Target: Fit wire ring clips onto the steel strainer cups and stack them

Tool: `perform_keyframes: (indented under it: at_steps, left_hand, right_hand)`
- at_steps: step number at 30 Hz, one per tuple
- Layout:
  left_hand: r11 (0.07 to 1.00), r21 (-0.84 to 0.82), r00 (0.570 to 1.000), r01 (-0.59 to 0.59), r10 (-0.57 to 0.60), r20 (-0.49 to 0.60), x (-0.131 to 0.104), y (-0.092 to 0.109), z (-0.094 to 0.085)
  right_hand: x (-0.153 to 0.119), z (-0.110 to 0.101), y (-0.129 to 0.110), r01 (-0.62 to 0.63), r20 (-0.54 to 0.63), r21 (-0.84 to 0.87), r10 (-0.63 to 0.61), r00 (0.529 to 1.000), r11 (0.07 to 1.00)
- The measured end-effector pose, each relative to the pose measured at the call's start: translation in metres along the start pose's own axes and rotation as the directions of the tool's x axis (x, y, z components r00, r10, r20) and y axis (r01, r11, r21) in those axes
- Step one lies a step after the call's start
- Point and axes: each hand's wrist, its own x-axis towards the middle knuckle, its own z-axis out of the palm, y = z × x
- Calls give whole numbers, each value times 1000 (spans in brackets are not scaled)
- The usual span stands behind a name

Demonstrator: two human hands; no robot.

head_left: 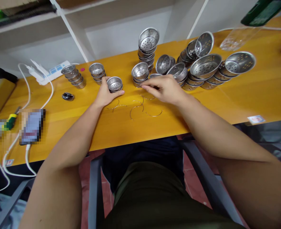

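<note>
My left hand (106, 93) is closed around a short stack of small perforated metal cups (114, 84), thumb in front and fingers behind. My right hand (164, 89) is pinched beside another stack of perforated cups (140, 70). A thin wire (139, 86) seems to stick out from its fingertips; most of it is hidden. Between and below the hands, several thin curved wires (154, 115) lie loose on the wooden table (140, 133). Left of my left hand stands one more small cup stack (97, 69).
Tall and leaning stacks of metal cups (206, 66) line the back right, beside a clear plastic bottle (238, 37). At left are a cup stack (73, 76), a black shiny object (67, 96), a power strip (56, 71), a phone (32, 127), cables and a screwdriver (11, 121).
</note>
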Motion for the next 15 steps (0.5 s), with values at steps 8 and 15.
perform_keyframes:
  at_steps: [8,15]
  left_hand:
    - [992,32,992,-123,124,-19,-6,17,1]
    - [975,106,976,-194,202,-79,-6,40,-10]
  right_hand:
    - [-1,2,1,31,-12,10,-31,999,999]
    - [-2,-3,3,-55,-59,35,57,997,998]
